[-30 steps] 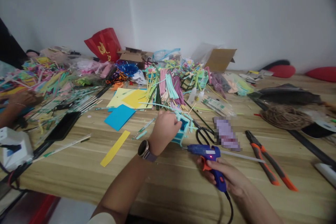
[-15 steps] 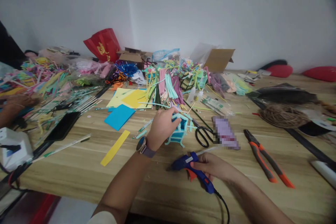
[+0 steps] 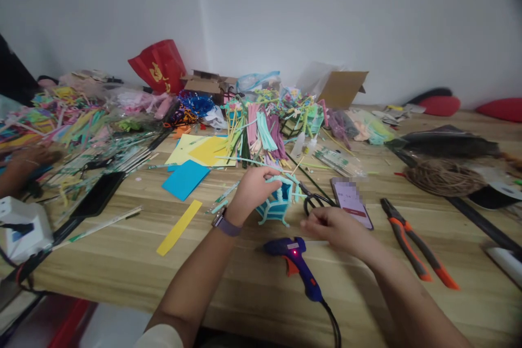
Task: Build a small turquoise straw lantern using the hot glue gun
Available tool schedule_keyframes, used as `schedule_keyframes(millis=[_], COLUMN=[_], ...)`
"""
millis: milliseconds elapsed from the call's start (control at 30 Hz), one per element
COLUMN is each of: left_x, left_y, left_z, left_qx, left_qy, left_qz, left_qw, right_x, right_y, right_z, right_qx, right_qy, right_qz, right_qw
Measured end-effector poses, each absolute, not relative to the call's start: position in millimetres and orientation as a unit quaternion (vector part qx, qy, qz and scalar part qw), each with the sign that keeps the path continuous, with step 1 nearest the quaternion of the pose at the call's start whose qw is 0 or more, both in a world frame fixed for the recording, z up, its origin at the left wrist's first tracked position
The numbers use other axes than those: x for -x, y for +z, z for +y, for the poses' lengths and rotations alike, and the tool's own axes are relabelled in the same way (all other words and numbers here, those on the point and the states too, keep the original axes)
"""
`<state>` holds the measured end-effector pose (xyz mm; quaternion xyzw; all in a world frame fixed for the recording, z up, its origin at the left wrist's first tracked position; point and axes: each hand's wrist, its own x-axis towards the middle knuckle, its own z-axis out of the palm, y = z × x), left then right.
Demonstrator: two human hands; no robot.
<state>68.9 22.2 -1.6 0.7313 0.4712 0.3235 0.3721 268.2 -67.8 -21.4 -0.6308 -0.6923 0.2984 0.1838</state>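
Observation:
In the head view, my left hand grips the top of a small teal-and-blue craft frame, which stands on little curled feet on the table. Its fingers cover part of the upper rim. My right hand hovers to the right of the frame, fingers curled in with nothing visible in them. Just below lies a blue glue gun with an orange trigger, a lit red light and a clear glue stick behind it. Black-handled scissors rest behind my right hand.
A phone and orange-grey pliers lie on the right, near a twine coil. Paper sheets and a yellow strip are on the left. Pipe cleaners heap behind. Another person's hand is at far left.
My right hand has let go of the glue gun, leaving it on the table, and moved up towards the craft frame. The gun's red light now shows. My left hand keeps its hold.

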Motion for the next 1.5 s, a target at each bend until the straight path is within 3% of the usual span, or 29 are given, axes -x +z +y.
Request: schedule_keyframes(millis=[200, 367, 600, 833, 933, 1067, 1200, 1500], left_x=[-70, -69, -69, -69, -69, -68, -68, -71], left_y=[3, 5, 2, 0, 0, -1, 0, 1], left_z=[22, 20, 22, 23, 22, 21, 21, 21], left_qx=[-0.726, -0.728, -0.725, -0.732, -0.73, -0.724, -0.713, -0.642], left_qy=[0.324, 0.316, 0.322, 0.328, 0.33, 0.338, 0.343, 0.368], left_qz=[0.478, 0.494, 0.476, 0.472, 0.472, 0.467, 0.468, 0.455], left_qw=[0.373, 0.355, 0.38, 0.367, 0.366, 0.378, 0.394, 0.495], right_x=[-242, -232, -239, -240, -246, -254, -249, -236], right_y=[-54, -106, -114, -111, -84, -37, -11, 1], right_z=[-136, -188, -190, -193, -180, -127, -62, -4], right_qx=[0.689, 0.621, 0.54, 0.529, 0.528, 0.535, 0.553, 0.528], right_qy=[0.075, -0.057, -0.178, -0.163, -0.148, -0.11, -0.052, 0.168], right_qz=[-0.701, -0.756, -0.784, -0.786, -0.788, -0.761, -0.723, -0.725], right_qw=[0.167, 0.201, 0.249, 0.277, 0.28, 0.349, 0.411, 0.409])
